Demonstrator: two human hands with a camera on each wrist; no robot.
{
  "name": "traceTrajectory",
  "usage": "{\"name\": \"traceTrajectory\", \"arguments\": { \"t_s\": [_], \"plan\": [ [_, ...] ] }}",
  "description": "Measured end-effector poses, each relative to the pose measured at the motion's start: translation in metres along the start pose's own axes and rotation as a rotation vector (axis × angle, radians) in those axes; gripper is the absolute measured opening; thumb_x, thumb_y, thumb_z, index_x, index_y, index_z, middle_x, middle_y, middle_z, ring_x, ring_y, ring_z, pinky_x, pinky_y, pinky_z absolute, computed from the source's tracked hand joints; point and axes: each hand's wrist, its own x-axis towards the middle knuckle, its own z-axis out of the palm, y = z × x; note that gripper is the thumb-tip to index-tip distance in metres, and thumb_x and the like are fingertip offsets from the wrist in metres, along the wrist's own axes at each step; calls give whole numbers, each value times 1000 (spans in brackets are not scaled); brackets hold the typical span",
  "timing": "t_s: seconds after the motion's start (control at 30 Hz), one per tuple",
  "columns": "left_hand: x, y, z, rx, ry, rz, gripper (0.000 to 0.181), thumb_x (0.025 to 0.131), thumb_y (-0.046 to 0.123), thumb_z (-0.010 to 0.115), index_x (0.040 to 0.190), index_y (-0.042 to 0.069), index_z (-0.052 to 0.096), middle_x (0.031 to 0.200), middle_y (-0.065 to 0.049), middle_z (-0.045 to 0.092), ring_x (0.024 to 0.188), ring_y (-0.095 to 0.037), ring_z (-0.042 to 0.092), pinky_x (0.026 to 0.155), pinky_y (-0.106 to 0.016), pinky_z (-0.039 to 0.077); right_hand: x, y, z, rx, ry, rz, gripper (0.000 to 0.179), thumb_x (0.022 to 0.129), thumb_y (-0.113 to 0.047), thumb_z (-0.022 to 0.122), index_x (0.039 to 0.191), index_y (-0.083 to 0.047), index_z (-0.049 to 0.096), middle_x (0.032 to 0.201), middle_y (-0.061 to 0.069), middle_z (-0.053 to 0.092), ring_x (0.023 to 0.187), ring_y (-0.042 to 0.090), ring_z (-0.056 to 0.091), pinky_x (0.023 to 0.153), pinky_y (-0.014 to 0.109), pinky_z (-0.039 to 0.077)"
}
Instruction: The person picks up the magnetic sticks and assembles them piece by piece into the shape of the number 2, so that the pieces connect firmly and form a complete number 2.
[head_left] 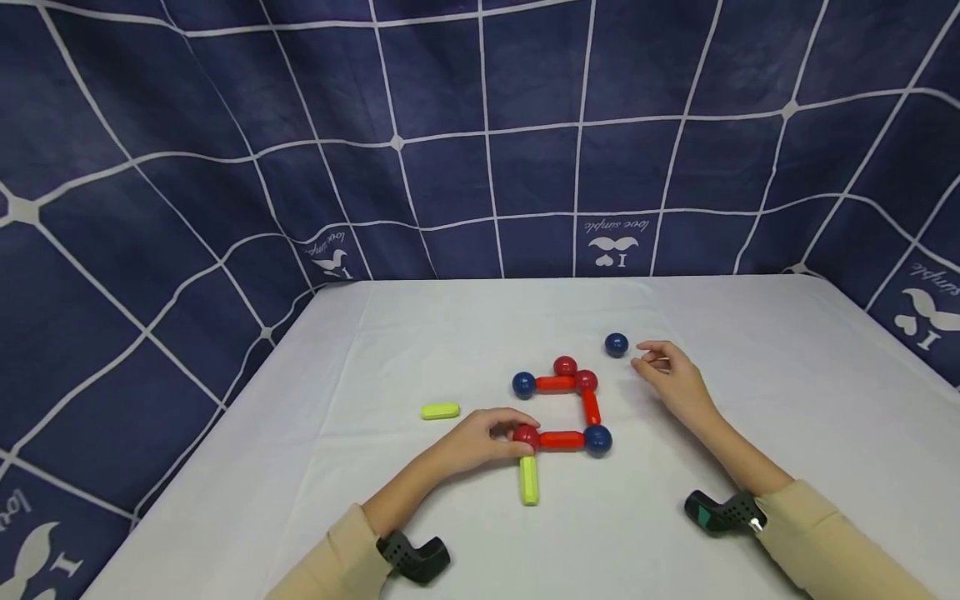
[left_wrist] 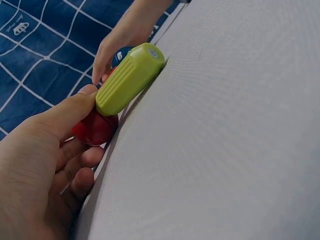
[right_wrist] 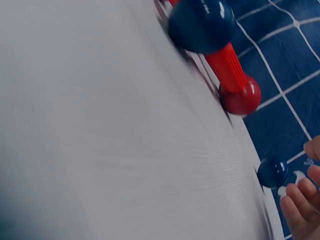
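My left hand [head_left: 483, 435] grips a red ball [left_wrist: 95, 129] between thumb and fingers. A yellow-green rod [head_left: 528, 481] extends from that ball toward the near side, and a red rod [head_left: 561, 440] runs right from it to a blue ball [head_left: 597, 440]. From there another red rod [head_left: 591, 407] leads back to a red ball [head_left: 586, 381], then a red rod [head_left: 555, 383] goes left to a blue ball [head_left: 524, 384]. One more red ball [head_left: 565, 366] sits behind this rod. My right hand [head_left: 672, 379], fingers loosely bent and holding nothing, is just right of a loose blue ball [head_left: 617, 345].
A loose yellow-green rod [head_left: 440, 411] lies left of the joined pieces on the white-covered table [head_left: 375, 483]. Behind the table hangs a dark blue cloth [head_left: 525, 175] with white lines. Each wrist wears a black strap device.
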Motion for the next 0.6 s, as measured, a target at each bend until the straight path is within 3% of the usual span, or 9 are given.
{"name": "traceTrajectory", "arguments": {
  "t_s": [0.1, 0.27, 0.33, 0.43, 0.6],
  "plan": [
    [-5, 10, -3, -13, -11, 8, 33, 83, 20, 66, 113, 9, 62, 93, -3, 59, 87, -15, 47, 72, -20, 37, 11, 7, 6, 30, 58, 35, 45, 89, -27, 55, 122, 2, 46, 111, 19, 47, 101, 28, 51, 75, 16, 41],
    [4, -14, 2, -10, 1, 23, 32, 81, 26, 67, 112, 19, 63, 93, 2, 59, 87, -12, 47, 71, -21, 39, 25, 12, 18, 54, 63, 60, 55, 89, -27, 56, 130, 3, 35, 123, 25, 37, 107, 36, 49, 84, 40, 45],
    [8, -23, 3, 3, 11, 21, 31, 81, 29, 67, 111, 24, 63, 91, 5, 58, 86, -10, 48, 71, -21, 39, 30, 14, 20, 44, 41, 41, 61, 88, -29, 56, 134, 2, 30, 127, 26, 34, 108, 36, 49, 86, 44, 46],
    [9, -24, 3, 9, 17, 24, 31, 81, 31, 68, 111, 26, 63, 90, 6, 58, 85, -9, 48, 71, -21, 40, 35, 17, 21, 24, -9, -20, 67, 88, -28, 57, 140, -2, 24, 134, 27, 28, 109, 38, 48, 90, 47, 44],
    [9, -25, 3, 3, 7, 28, 32, 81, 31, 67, 112, 25, 63, 92, 4, 59, 86, -10, 48, 72, -21, 39, 32, 20, 23, -88, -99, -141, 60, 87, -22, 59, 140, -9, 32, 143, 24, 23, 121, 43, 36, 98, 58, 32]
  ]
}}
